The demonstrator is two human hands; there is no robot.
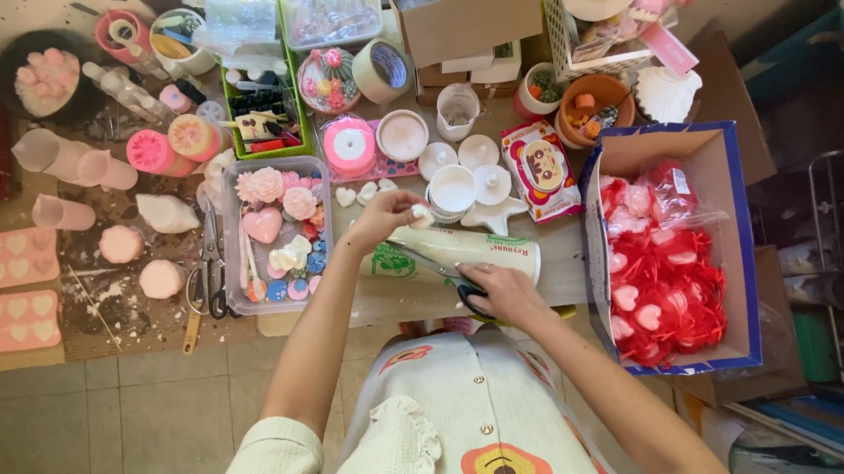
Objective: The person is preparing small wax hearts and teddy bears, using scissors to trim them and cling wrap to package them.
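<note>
My cream top (486, 443) fills the bottom of the view, its printed patches partly cut off by the edge. Above it, my right hand (500, 291) lies on the table with fingers curled around dark scissors (459, 282); only the handle loop and a thin blade pointing toward ten o'clock show, the rest sits under my palm. My left hand (383, 216) is at eleven o'clock from the right, thumb and fingertips pinched on a small white piece (420, 214) too tiny to make out. Between the two hands lies a white roll (461, 254) with green print, on its side, its left end hidden behind my left wrist.

At nine o'clock from the left hand stands a clear tray (228, 252) of pastel flowers and hearts. At three o'clock from the right hand, a blue-edged box (742, 252) holds red-wrapped hearts, its far corner hard to read. At twelve o'clock are white moulds (454, 187) and a pink ribbon spool (349, 145). Far left, pink heart moulds (7, 259) run off the frame.
</note>
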